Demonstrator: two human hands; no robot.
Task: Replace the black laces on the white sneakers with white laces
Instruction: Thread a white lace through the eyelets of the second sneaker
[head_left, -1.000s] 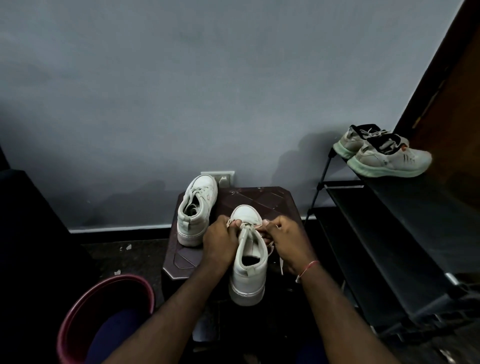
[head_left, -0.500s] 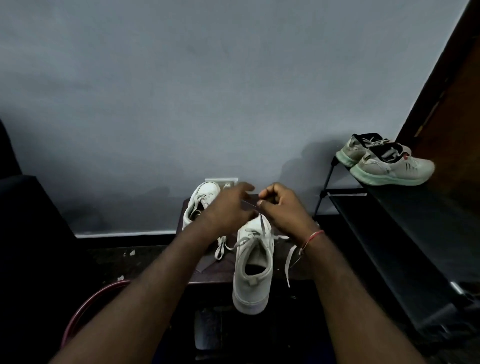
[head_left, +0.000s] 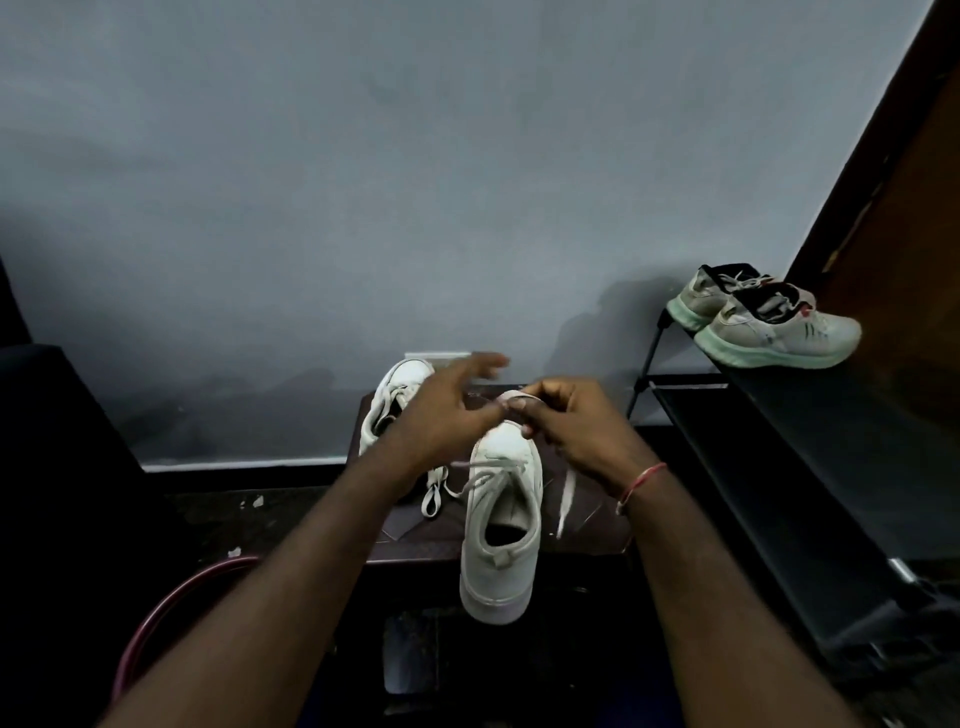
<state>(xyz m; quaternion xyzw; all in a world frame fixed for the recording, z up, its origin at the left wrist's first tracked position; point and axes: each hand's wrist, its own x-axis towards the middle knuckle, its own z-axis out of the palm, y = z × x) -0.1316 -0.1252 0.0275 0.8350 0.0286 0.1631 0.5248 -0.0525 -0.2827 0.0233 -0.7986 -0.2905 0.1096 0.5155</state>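
The near white sneaker (head_left: 501, 519) lies on the front part of a dark low table (head_left: 587, 525). Its toe points towards the wall and its heel hangs over the table's near edge. A white lace (head_left: 485, 480) crosses through its upper eyelets. One loose end curls on the table to the shoe's left, and the other lies straight on the table to its right.

Above the toe, the right hand (head_left: 576, 426) pinches a small loop of this lace between thumb and curled fingers. The left hand (head_left: 447, 410) is just beside it, fingers stretched forward and spread, their tips blurred. It grips nothing that can be seen, and whether its thumb touches the loop cannot be told.

The second white sneaker (head_left: 395, 400) stands further back on the left of the table, partly hidden behind the left hand, with pale laces in it. A red thread bracelet (head_left: 641, 480) circles the right wrist.

To the right stands a black shoe rack (head_left: 779, 441). A pair of grey trainers with green soles (head_left: 769, 332) sits on its top shelf. At lower left, the curved rim of a maroon bucket (head_left: 171, 613) shows beside the left forearm. A plain grey wall (head_left: 415, 182) fills the background, and a brown door edge runs along the far right.
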